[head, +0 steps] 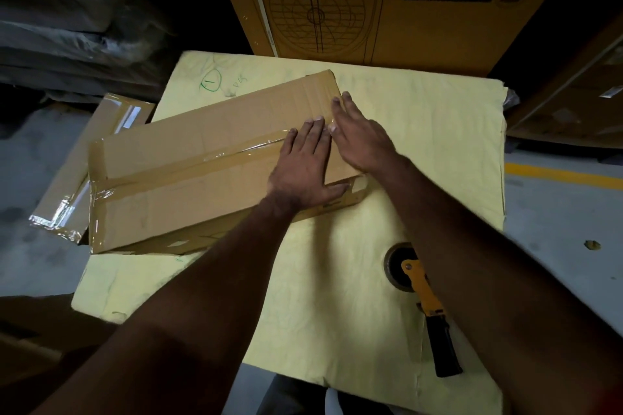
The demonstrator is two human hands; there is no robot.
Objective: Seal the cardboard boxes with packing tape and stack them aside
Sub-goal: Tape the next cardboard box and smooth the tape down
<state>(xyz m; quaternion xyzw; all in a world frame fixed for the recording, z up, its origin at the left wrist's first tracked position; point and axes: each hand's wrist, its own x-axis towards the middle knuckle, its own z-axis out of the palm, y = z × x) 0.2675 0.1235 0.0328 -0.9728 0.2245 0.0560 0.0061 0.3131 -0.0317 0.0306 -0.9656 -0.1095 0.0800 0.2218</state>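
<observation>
2 hands flat on the long cardboard box, fingers straight and spread, pressing tape, gripping nothing. Left hand sits on the centre tape strip; right hand just beside it at 3 o'clock, near the box's far-right end. Box lies across the pale yellow sheet, its left end overhanging toward 9 o'clock, above a 2nd taped box lower down. Tape dispenser lies on the sheet at 5 o'clock, well apart from both hands.

Handling, my read: stiff corrugated walls, probably light given the slim profile, though weight can't be judged from here. Glossy tape will be slick, so avoid palming it. Take hold at the 2 short ends, palms on bare cardboard, or under the long edges; long shape will want to swing if held 1-handed.
</observation>
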